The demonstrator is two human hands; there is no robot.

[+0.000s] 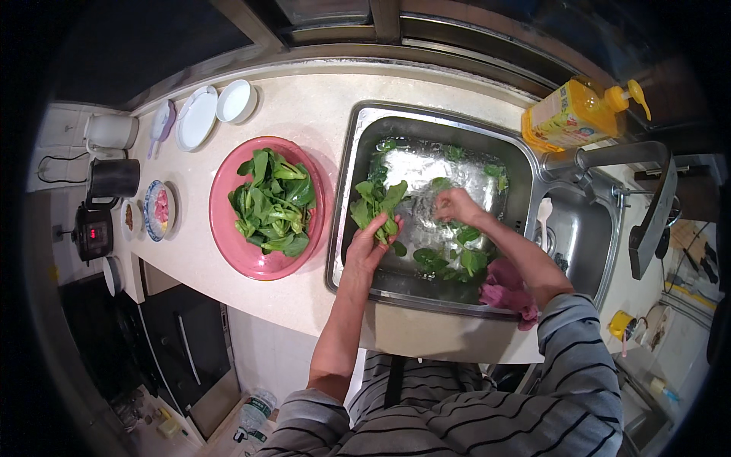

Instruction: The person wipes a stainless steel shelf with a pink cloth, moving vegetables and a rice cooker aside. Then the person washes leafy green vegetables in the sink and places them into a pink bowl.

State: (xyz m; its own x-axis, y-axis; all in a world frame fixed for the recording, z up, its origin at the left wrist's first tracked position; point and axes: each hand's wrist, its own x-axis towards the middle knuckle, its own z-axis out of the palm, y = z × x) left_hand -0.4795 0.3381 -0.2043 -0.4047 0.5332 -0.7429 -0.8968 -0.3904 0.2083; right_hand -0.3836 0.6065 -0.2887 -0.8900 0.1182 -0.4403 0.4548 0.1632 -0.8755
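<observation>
My left hand [374,243] holds a bunch of leafy greens [378,203] above the left side of a stainless steel sink [371,120]. Over the middle of the water is my right hand [455,205], its fingers curled and partly blurred; whether it grips anything is unclear. Loose green leaves [473,260] float in the water around both hands. Left of the sink, a pink plastic basin [228,251] holds a heap of leafy greens [274,200]. A pink cloth [505,285] hangs over the sink's near right edge.
A yellow pump bottle [571,114] stands behind the faucet [605,157]. The small side sink [582,245] has a white spoon [545,217] in it. At the left are a white bowl [236,101], a white plate [196,119] and a patterned bowl with pink food [152,211].
</observation>
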